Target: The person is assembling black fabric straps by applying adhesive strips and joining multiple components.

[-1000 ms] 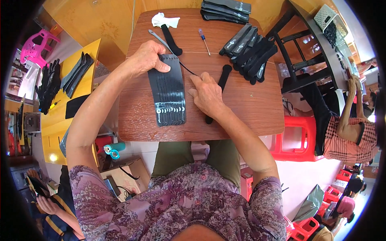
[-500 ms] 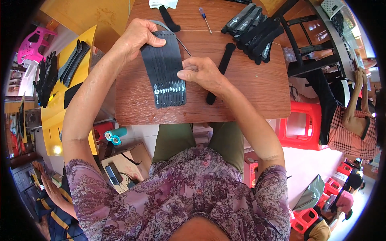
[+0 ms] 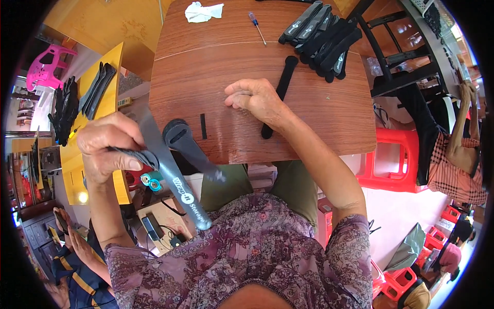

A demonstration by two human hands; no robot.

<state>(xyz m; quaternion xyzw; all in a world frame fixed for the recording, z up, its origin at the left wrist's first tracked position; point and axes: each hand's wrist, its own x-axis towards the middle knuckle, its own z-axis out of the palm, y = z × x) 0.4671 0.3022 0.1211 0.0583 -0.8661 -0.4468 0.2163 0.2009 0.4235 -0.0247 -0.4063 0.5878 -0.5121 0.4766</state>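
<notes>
My left hand (image 3: 110, 147) is closed around one end of a bunch of black hook-and-loop straps at the table's left edge. One grey-black strap (image 3: 177, 177) with white print slants down toward my lap. Beside it, another strap end with a slot (image 3: 178, 135) fans out over the table edge; the straps are partly blurred. My right hand (image 3: 257, 100) hovers over the table's middle, fingers loosely stretched to the left with nothing visible in them. Close to it lies a single black strap (image 3: 284, 82). A short black strip (image 3: 203, 126) rests between the hands.
The brown table (image 3: 195, 72) carries a pile of black straps (image 3: 329, 46) at far right, a screwdriver (image 3: 257, 27) and a crumpled white tissue (image 3: 204, 12). More straps lie on a yellow board (image 3: 110, 54) at left. A red stool (image 3: 396, 159) stands right; other people sit nearby.
My left hand has moved left and toward me with the straps, which now fan apart. My right hand has let go of them. The dark strap beside the tissue is gone from there.
</notes>
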